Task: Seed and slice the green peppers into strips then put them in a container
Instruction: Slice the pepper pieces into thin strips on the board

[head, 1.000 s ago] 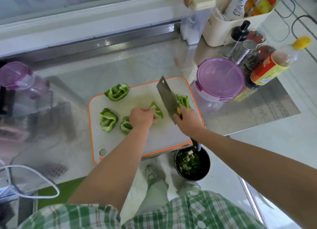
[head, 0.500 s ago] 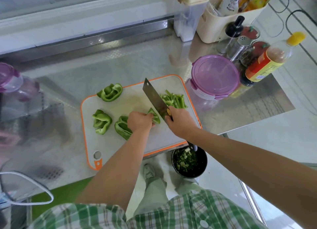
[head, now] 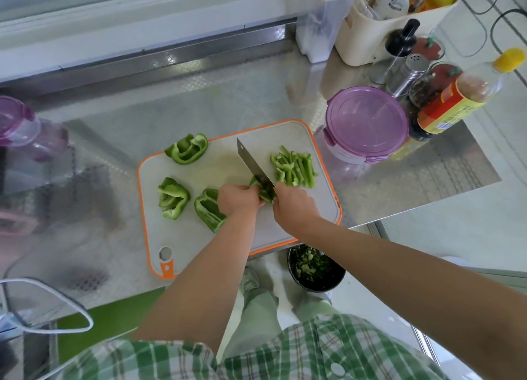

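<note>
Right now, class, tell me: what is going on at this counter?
A person slices green pepper on a white, orange-rimmed cutting board. The right hand grips a steel cleaver cutting a green pepper piece held by the left hand. Cut green strips lie right of the blade; three larger pepper chunks wait left. The round purple-lidded container is closed.

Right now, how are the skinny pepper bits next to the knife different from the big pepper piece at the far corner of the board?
The pepper strips are thin and straight; the pepper chunk is wide and curled. The strips lie in a heap, right of the cleaver; the chunk sits alone, left of it. Both are green and rest on the cutting board.
</note>
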Demonstrator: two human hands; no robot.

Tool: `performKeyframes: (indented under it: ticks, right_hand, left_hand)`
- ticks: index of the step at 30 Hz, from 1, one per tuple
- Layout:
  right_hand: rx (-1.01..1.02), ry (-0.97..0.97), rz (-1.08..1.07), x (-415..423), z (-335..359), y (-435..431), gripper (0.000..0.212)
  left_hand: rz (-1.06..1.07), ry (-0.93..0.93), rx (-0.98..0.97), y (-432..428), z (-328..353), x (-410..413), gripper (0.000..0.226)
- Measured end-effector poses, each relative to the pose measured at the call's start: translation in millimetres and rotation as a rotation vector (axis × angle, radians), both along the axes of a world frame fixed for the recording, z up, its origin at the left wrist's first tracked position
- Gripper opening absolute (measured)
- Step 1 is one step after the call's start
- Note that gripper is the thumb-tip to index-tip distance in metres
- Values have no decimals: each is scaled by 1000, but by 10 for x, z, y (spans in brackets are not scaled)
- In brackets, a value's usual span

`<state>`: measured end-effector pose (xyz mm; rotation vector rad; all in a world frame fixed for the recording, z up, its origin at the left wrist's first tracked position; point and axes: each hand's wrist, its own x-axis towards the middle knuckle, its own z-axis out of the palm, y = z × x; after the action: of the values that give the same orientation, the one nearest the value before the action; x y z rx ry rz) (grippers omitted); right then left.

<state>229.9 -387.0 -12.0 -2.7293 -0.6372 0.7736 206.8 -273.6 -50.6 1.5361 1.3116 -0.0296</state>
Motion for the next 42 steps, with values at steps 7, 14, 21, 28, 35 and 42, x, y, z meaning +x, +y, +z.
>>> performKeyframes:
  ticks: [7,14,21,28,35,42]
  right_hand:
    - [107,-43,-68,41,-72,-31,15]
    - [185,1,-27,85,28,-151,14]
    - [159,27,-42,2,-30,-106,13]
    - [81,22,-49,-24,-47,33,9]
    - [127,-37,-81,7,-77,4,14]
    - [235,-17,-12,90,45,-94,11]
  left_hand:
    - [24,-53,-18,-16,-59,-61,47]
    - [92,-85,-78,-26,-83,-49,37]
    - [91,-91,-120,-3,-83,-53,23]
    - [86,-50,-125,24,-113,-41,34]
    - [92,-66,-169,21,-89,-66,30]
    - [111,-78,-181,7,-90,-75,29]
